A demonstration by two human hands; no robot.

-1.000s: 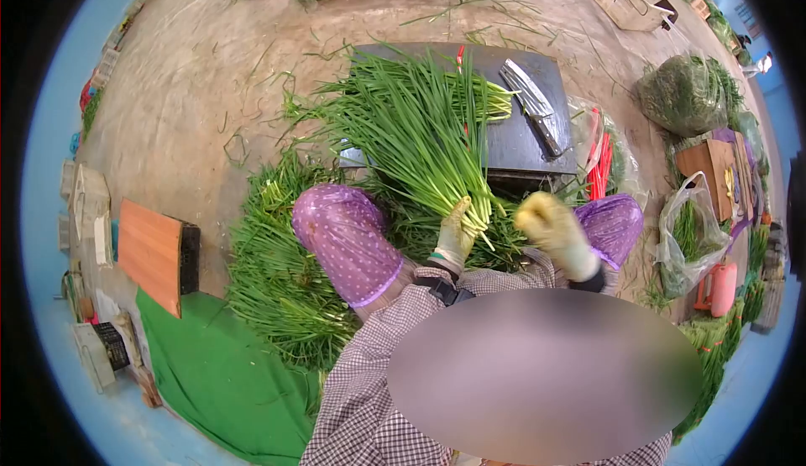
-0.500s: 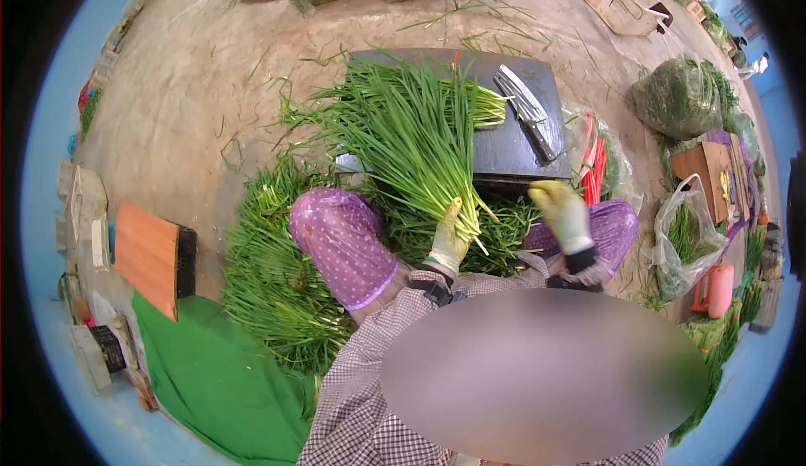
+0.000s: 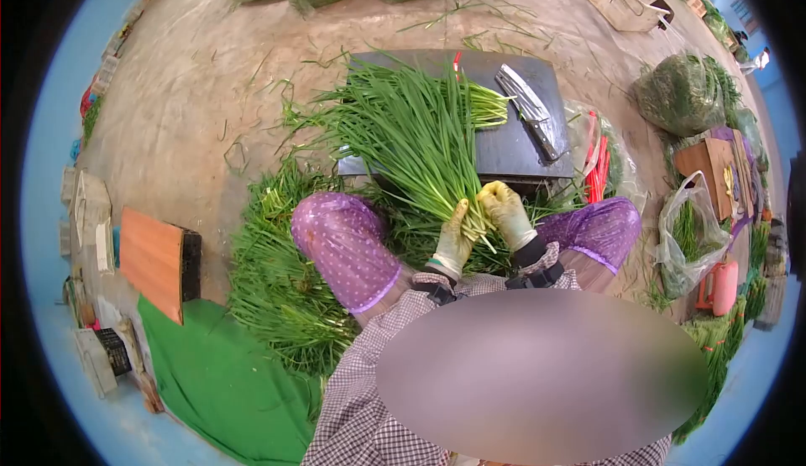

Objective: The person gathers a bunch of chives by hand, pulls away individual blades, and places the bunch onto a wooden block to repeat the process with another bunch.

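My left hand (image 3: 454, 243), in a pale glove with yellow fingertips, is closed round the stem ends of a bunch of long green leafy stalks (image 3: 428, 143). Against the right side of those stems is my right hand (image 3: 505, 211), gloved too, its fingers bent and pressed together at the stem ends. The leaves reach up over a dark board (image 3: 504, 157). On the board, a second bunch (image 3: 487, 106) shows its pale stem ends. A cleaver-like knife (image 3: 531, 112) with a dark handle lies at the board's right side.
Loose greens (image 3: 281, 273) are heaped left of my knees. Red strips (image 3: 597, 170) lie right of the board. Farther right are a clear bag of greens (image 3: 690, 235) and a pink container (image 3: 724, 288). An orange-brown panel (image 3: 151, 260) and green cloth (image 3: 222, 382) are at left.
My right hand has moved left and slightly down from beside the right knee to the stem ends. My left hand still holds the bunch.
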